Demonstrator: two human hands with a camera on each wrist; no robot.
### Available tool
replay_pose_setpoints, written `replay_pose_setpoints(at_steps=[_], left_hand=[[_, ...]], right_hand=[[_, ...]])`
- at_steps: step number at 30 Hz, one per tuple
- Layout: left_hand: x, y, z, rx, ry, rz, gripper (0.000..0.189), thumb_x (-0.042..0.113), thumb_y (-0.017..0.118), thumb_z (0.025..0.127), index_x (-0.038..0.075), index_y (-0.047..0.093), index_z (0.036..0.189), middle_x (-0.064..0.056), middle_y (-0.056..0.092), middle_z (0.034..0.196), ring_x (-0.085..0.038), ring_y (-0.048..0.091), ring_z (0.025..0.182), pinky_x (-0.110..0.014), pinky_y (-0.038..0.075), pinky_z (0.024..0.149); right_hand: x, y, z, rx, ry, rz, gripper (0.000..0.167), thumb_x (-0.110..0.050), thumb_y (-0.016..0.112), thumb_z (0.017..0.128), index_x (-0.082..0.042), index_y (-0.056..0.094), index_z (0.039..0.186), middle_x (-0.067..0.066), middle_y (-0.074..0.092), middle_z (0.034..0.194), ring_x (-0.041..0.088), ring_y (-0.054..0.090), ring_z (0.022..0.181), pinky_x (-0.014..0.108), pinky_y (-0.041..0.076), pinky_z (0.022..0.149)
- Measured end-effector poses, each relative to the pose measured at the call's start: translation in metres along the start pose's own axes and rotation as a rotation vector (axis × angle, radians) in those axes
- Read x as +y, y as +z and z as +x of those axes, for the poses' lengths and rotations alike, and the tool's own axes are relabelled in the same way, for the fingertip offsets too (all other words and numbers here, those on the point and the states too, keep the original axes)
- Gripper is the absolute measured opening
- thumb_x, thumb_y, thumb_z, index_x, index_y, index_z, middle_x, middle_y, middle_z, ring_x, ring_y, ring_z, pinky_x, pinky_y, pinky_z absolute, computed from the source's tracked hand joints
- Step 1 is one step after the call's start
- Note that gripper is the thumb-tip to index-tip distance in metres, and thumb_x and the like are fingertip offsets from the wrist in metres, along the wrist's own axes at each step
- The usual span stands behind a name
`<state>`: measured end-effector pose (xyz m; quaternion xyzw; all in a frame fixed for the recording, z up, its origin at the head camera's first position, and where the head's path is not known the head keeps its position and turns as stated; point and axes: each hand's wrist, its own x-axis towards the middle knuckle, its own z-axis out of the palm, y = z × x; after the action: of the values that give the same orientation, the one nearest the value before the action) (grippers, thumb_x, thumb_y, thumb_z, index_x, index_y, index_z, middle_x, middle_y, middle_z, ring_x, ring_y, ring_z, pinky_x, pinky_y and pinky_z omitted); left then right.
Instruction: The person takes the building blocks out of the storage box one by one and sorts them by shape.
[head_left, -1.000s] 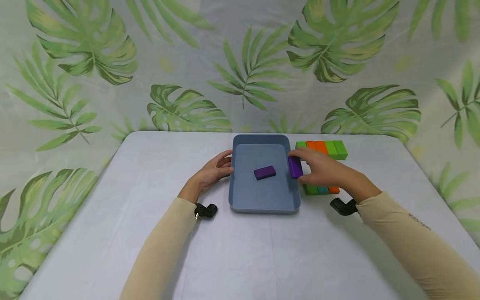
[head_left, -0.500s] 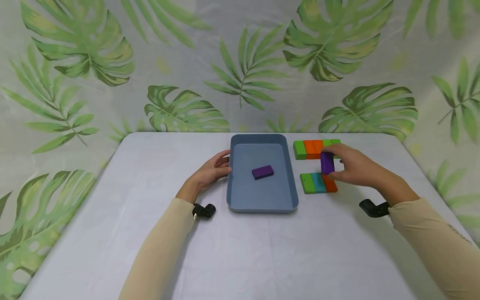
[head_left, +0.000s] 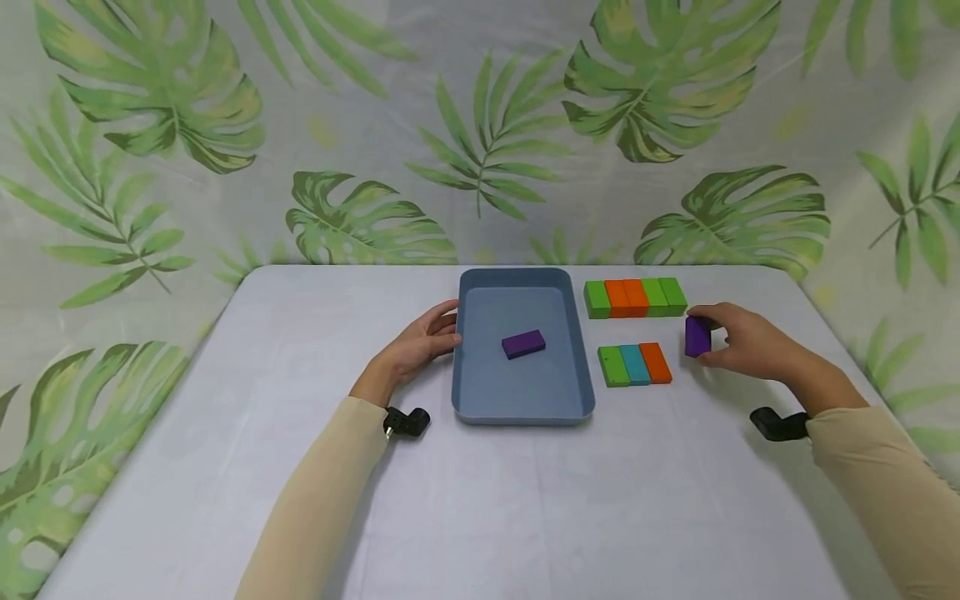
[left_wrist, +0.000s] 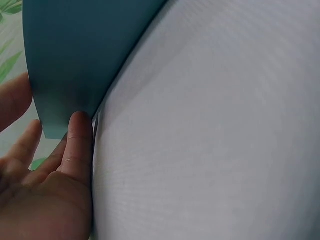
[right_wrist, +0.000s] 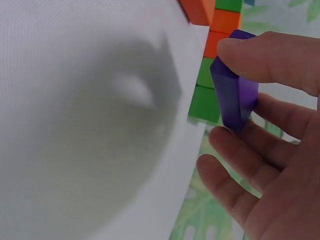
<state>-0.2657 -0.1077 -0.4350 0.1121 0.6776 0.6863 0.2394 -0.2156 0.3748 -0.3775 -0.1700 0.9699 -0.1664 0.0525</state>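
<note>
A purple block (head_left: 697,337) is pinched between the thumb and fingers of my right hand (head_left: 750,342), to the right of the block rows. The right wrist view shows the purple block (right_wrist: 234,85) held by its ends over the white cloth. My left hand (head_left: 417,343) rests against the left side of a blue-grey tray (head_left: 523,412), its fingers fairly straight. In the left wrist view the fingertips of the left hand (left_wrist: 55,175) touch the tray's wall (left_wrist: 85,55). Another purple block (head_left: 523,344) lies slightly slanted inside the tray.
Right of the tray, a back row of green and orange blocks (head_left: 636,298) lies side by side. Nearer stands a shorter row with a green block (head_left: 613,367), a teal block (head_left: 634,365) and an orange block (head_left: 656,363). A leaf-print curtain (head_left: 480,125) hangs behind the white table (head_left: 495,508).
My right hand has carried the purple block from the tray's right rim, over the block rows, to the right of them. My left hand stays at the tray.
</note>
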Motion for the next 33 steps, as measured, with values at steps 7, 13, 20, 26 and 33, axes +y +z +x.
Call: replay_pose_setpoints(at_steps=[7, 13, 20, 26, 33], left_hand=[[-0.001, 0.0, 0.001, 0.01, 0.004, -0.017, 0.074, -0.002, 0.054, 0.098, 0.015, 0.018, 0.16, -0.017, 0.024, 0.164, -0.031, 0.027, 0.152, -0.05, 0.028, 0.123], [-0.001, 0.0, 0.001, 0.011, -0.006, -0.015, 0.074, -0.002, 0.054, 0.098, 0.014, 0.017, 0.16, -0.017, 0.023, 0.164, -0.031, 0.027, 0.152, -0.05, 0.027, 0.123], [-0.001, 0.0, 0.001, 0.017, -0.001, -0.016, 0.074, -0.004, 0.053, 0.098, 0.013, 0.016, 0.16, -0.017, 0.023, 0.164, -0.031, 0.026, 0.153, -0.05, 0.027, 0.123], [-0.001, 0.0, 0.0, 0.021, -0.003, -0.016, 0.074, -0.003, 0.054, 0.098, 0.013, 0.017, 0.16, -0.017, 0.023, 0.164, -0.031, 0.026, 0.153, -0.05, 0.027, 0.123], [0.0, 0.001, 0.001, 0.016, -0.009, -0.005, 0.074, -0.003, 0.053, 0.098, 0.014, 0.016, 0.16, -0.017, 0.023, 0.164, -0.031, 0.026, 0.152, -0.05, 0.028, 0.123]], right_hand=[[0.007, 0.007, 0.002, -0.023, 0.018, 0.025, 0.07, -0.01, 0.078, 0.08, 0.011, 0.046, 0.138, 0.035, 0.056, 0.127, 0.049, 0.057, 0.113, 0.064, 0.049, 0.095], [0.011, 0.017, 0.001, -0.055, 0.034, 0.038, 0.067, -0.008, 0.075, 0.08, 0.003, 0.048, 0.141, 0.032, 0.054, 0.133, 0.046, 0.057, 0.113, 0.06, 0.053, 0.091], [0.006, 0.023, 0.002, -0.057, 0.048, 0.043, 0.067, -0.006, 0.075, 0.08, 0.003, 0.048, 0.14, 0.033, 0.052, 0.134, 0.047, 0.056, 0.115, 0.062, 0.05, 0.095], [-0.004, 0.025, 0.002, -0.071, 0.027, 0.063, 0.068, -0.005, 0.075, 0.079, 0.001, 0.05, 0.141, 0.032, 0.052, 0.136, 0.048, 0.053, 0.119, 0.066, 0.044, 0.101], [-0.008, 0.026, 0.002, -0.094, -0.007, 0.044, 0.069, -0.006, 0.076, 0.078, -0.003, 0.052, 0.142, 0.031, 0.052, 0.137, 0.05, 0.05, 0.125, 0.068, 0.042, 0.103]])
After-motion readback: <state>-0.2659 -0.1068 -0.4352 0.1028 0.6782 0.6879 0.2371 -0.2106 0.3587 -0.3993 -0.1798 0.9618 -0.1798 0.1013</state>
